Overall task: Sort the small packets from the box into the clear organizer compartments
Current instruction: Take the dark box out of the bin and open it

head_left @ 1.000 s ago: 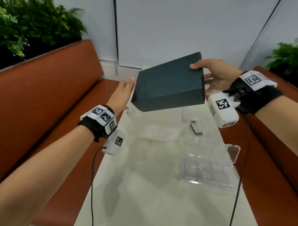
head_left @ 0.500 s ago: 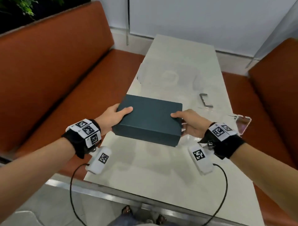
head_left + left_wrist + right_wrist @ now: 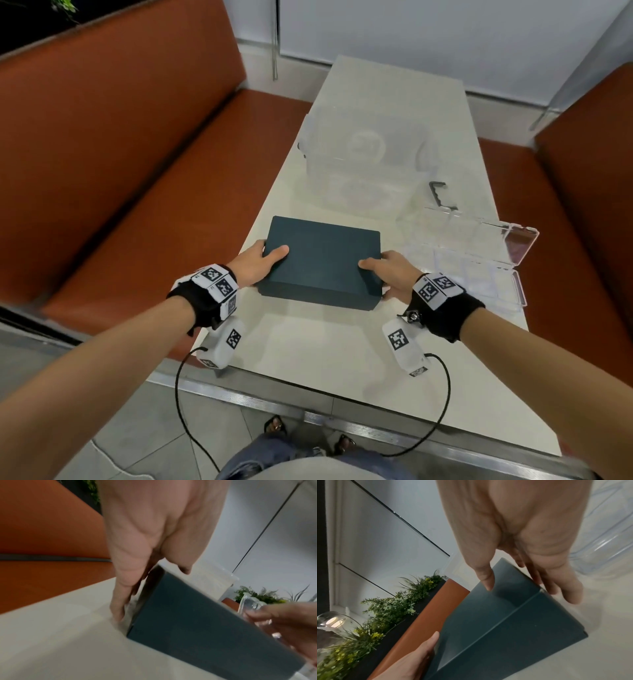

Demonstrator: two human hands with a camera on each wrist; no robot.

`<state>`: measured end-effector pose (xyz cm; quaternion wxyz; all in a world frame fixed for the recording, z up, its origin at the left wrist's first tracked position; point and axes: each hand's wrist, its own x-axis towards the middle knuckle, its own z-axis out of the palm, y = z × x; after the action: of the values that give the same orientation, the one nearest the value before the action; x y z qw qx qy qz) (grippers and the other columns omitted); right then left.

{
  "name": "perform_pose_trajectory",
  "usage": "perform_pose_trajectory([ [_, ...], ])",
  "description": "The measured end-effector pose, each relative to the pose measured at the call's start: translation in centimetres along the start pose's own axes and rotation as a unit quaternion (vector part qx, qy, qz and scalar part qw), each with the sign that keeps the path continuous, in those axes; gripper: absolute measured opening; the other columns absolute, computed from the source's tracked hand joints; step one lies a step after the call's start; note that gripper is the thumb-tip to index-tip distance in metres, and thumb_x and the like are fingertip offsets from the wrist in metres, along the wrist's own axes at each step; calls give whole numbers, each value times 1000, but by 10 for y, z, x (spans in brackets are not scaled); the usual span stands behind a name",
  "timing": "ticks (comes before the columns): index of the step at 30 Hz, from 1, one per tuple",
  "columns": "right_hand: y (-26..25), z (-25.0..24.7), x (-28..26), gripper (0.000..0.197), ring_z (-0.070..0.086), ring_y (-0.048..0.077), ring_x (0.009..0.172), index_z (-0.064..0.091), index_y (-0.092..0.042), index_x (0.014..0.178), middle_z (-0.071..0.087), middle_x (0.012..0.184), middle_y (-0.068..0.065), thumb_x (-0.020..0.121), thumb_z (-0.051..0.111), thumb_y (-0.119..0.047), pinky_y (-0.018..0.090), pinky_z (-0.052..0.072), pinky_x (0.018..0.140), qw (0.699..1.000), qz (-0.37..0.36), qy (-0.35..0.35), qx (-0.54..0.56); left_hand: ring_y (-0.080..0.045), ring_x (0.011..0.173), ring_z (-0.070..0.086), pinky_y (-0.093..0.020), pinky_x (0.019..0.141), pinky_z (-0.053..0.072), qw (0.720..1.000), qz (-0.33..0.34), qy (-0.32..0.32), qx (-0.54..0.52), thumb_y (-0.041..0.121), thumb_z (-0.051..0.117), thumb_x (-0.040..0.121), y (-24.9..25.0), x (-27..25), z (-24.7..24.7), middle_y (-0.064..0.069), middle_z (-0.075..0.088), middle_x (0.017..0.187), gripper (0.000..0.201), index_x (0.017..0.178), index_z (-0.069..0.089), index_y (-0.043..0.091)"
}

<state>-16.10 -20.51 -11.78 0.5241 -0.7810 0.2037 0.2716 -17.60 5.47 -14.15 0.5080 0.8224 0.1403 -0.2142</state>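
Note:
A closed dark teal box [image 3: 322, 260] lies flat on the white table [image 3: 308, 353], at or just above its surface. No packets show. My left hand [image 3: 265, 255] grips its left end, thumb on the lid and fingers down the side. My right hand [image 3: 383, 270] grips the right end the same way. The left wrist view shows the box [image 3: 197, 615] with my left fingers [image 3: 120, 601] reaching the tabletop. In the right wrist view my thumb [image 3: 486, 577] presses on the box [image 3: 505, 628]. The clear organizer [image 3: 479, 260] lies open right of the box.
A large clear lidded tub [image 3: 363, 161] stands behind the box, with a small black clip [image 3: 440, 195] to its right. Orange benches [image 3: 137, 154] flank the table. Cables hang from both wrists over the metal front edge [image 3: 308, 407] of the table.
The box was held tilted in the air above the clear tub. Both hands have brought it down and toward me; it now lies level at the table surface.

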Motion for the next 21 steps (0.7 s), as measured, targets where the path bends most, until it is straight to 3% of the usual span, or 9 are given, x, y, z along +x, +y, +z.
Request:
perform_pose_trajectory([
  [3,9,-2,-10,46,57,34,94,47,0,128,55,126,18,92,60,-25,47,47,83,996,37,-58,-65,-22,110,56,-43,86,57,998,-51,-26,-1,56,50,93,-8,-4,-5,-3,56,119,52,122,51,14],
  [7,15,-6,-14,42,58,32,90,51,1,126,57,121,17,92,61,-21,43,50,77,996,34,-71,-42,-17,98,61,-37,79,59,999,-35,-14,20,50,57,92,-13,-6,-8,-4,60,113,44,114,55,12],
  [13,11,-19,-20,32,62,19,67,63,-8,108,65,79,7,84,73,-28,33,50,63,994,67,-89,17,-14,98,59,-28,66,54,997,-49,3,-54,50,63,88,-3,-11,-13,-2,58,117,46,119,50,19],
  [17,7,-27,-24,31,54,13,49,65,-18,98,62,72,4,78,76,-39,30,48,62,990,72,-97,75,-16,99,55,-32,74,50,995,-56,33,-71,56,64,84,10,-12,-15,-3,54,120,60,128,43,20],
  [21,-6,-40,-29,36,54,22,65,63,-18,99,59,86,11,79,72,-48,30,49,61,991,65,-82,82,-17,100,52,-33,77,55,996,-36,28,-72,60,64,82,34,-16,-23,-3,48,124,74,139,36,23],
])
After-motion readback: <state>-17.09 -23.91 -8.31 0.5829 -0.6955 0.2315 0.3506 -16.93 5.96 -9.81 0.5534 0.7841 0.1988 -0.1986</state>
